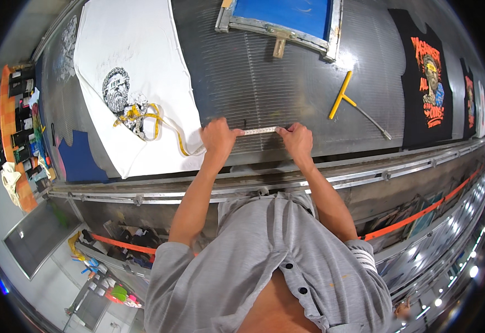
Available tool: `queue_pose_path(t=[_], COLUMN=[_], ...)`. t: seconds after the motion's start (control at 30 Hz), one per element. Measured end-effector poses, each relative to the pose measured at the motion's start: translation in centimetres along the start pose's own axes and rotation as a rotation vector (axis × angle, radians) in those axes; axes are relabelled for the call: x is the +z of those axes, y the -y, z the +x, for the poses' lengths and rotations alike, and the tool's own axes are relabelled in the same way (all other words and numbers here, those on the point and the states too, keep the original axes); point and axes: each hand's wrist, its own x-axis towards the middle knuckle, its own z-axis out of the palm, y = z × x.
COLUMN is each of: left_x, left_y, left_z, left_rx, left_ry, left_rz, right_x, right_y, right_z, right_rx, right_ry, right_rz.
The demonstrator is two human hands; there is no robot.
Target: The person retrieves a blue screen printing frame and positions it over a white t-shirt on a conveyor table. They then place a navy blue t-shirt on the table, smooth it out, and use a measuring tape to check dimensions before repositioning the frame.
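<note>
A tape measure (pixel 260 131) is stretched straight between my two hands over the dark ribbed table (pixel 220 66). My left hand (pixel 218 139) pinches it at one side, and my right hand (pixel 297 141) pinches its other end. From my left hand the yellow and white tape runs back to a loose tangle (pixel 134 115) on the white printed cloth (pixel 137 33). To the right of my right hand lies a T-handled tool (pixel 343 97) with a yellow handle and a metal shaft.
A metal-framed screen (pixel 278 26) with a blue mesh rests at the far side. Black printed garments (pixel 414 100) lie to the right, a navy cloth (pixel 79 158) to the left. A metal rail (pixel 353 166) runs along the table's near edge. Orange shelving (pixel 9 111) stands at far left.
</note>
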Motion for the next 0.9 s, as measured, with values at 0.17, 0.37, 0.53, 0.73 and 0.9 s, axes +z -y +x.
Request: queue_pose_path(t=[0.17, 0.37, 0.53, 0.73, 0.9], left_x=[1.9, 8.5, 10.2, 5.4, 2.3], left_y=[0.3, -2.6, -2.0, -5.9, -11.8], left_z=[-2.0, -6.7, -6.1, -4.3, 4.8], left_rx=[0.16, 0.685, 0.666, 0.287, 0.116], left_ry=[-0.4, -0.208, -0.173, -0.364, -0.328], left_rz=[0.177, 0.12, 0.023, -0.747, -1.12], right_x=[-0.7, -0.2, -5.9, -17.0, -19.1], right_y=[0.5, -0.7, -5.4, -16.1, -20.8], right_z=[0.2, 0.7, 1.9, 7.9, 10.6], right_rx=[0.083, -0.011, -0.273, -0.526, -0.728], right_ry=[0.048, 0.077, -0.268, -0.745, -0.491], right_rz=[0.048, 0.138, 0.215, -0.304, -0.263])
